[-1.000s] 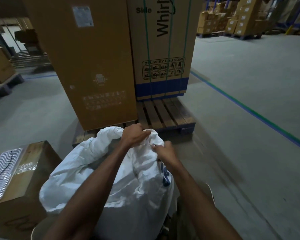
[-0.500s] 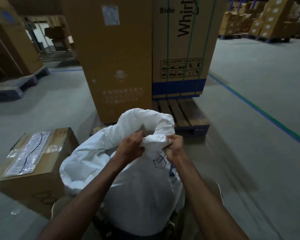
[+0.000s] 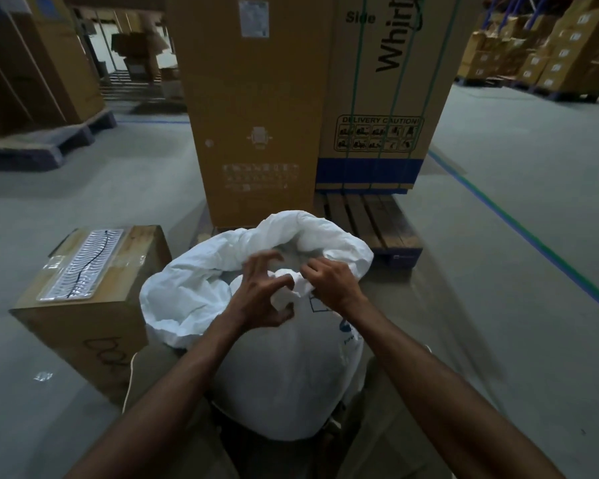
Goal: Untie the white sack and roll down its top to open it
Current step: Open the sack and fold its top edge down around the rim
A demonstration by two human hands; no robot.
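A full white sack [image 3: 284, 375] with a blue print stands on the floor right in front of me. Its top is bunched into a knot-like wad [image 3: 291, 288] at the near rim, while the far rim [image 3: 301, 233] hangs loose and folded outward. My left hand [image 3: 260, 295] curls around the wad from the left, thumb and fingers partly spread and pinching the fabric. From the right, my right hand [image 3: 329, 281] pinches the same wad. The inside of the sack is hidden.
A brown carton [image 3: 94, 305] with a clear packet on top stands just left of the sack. Two tall cardboard boxes [image 3: 256, 115] sit on a wooden pallet [image 3: 370, 219] directly behind. Grey concrete floor with a blue-green line [image 3: 519, 223] runs to the right.
My view has shifted so the sack sits more central. The far rim has loosened and spread wider. My left hand has opened its fingers around the bunched top.
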